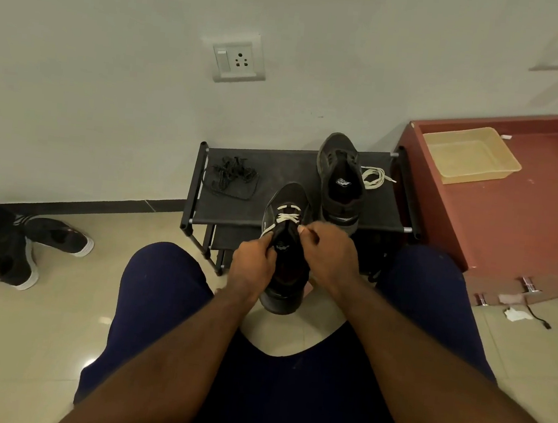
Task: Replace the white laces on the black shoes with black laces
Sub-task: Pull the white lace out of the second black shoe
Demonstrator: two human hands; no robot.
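I hold a black shoe point(289, 198) between my knees, toe pointing away, its heel low. A white lace point(286, 217) still crosses its front eyelets. My left hand point(253, 266) grips the shoe's left collar where a white lace end runs down. My right hand point(328, 255) pinches the lace at the shoe's right side near the tongue. A second black shoe point(340, 183), unlaced, stands on a black shoe rack point(236, 207). A loose white lace point(374, 177) lies to its right. A bundle of black laces point(233, 175) lies on the rack's left part.
A red-brown cabinet point(525, 216) with a yellow tray point(469, 155) stands right of the rack. Another pair of black shoes point(39, 248) with white soles lies on the tiled floor at left. My knees in dark blue flank the held shoe. A white wall with sockets rises behind.
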